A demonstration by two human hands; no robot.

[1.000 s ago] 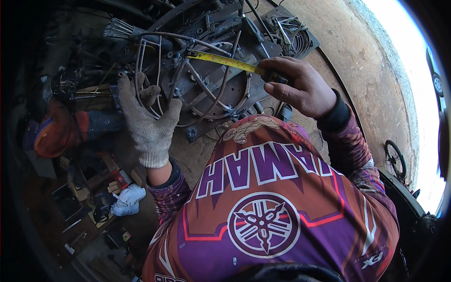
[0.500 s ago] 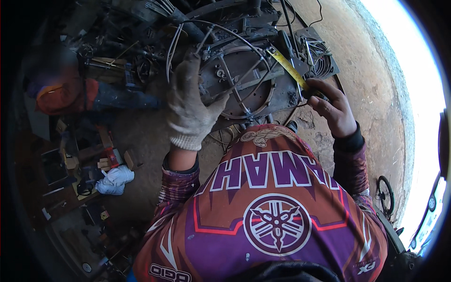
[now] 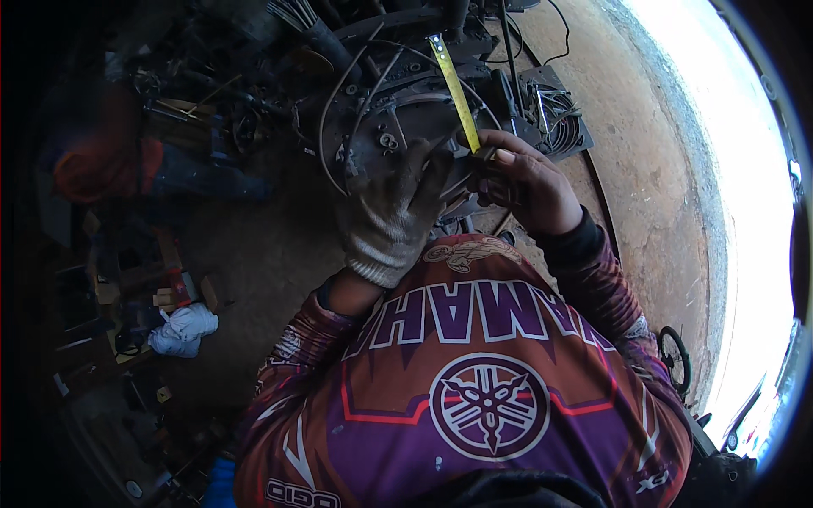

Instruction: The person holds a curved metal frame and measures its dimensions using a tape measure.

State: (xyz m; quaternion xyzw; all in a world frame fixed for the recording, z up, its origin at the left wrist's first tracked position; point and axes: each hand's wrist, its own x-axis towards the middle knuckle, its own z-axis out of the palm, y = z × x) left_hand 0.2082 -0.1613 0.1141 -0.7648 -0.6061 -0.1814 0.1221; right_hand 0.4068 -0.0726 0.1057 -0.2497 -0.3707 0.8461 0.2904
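My left hand [image 3: 389,216], in a pale knitted work glove, is closed on the near part of a round metal rod frame [image 3: 324,127]. The frame's thin curved rods stand over a dark metal worktable. Just to the right, my bare right hand [image 3: 533,184] grips a tape measure, its case mostly hidden by the fingers. A stretch of yellow tape blade [image 3: 457,97] sticks out away from me, crossing over the frame, with its hooked end in the air or against the far side; I cannot tell which. The fingertips of both hands are close together.
A coil of metal rod [image 3: 566,125] lies on a plate at the right. A bundle of rods [image 3: 292,13] stands at the back. Another person [image 3: 110,169] is at the left, near a white bag [image 3: 185,328] and scattered tools. A wheel [image 3: 675,360] shows at the right.
My left hand has come nearer and to the right, and the frame has shifted. My right hand has moved left with the tape measure, whose blade now points more straight away from me.
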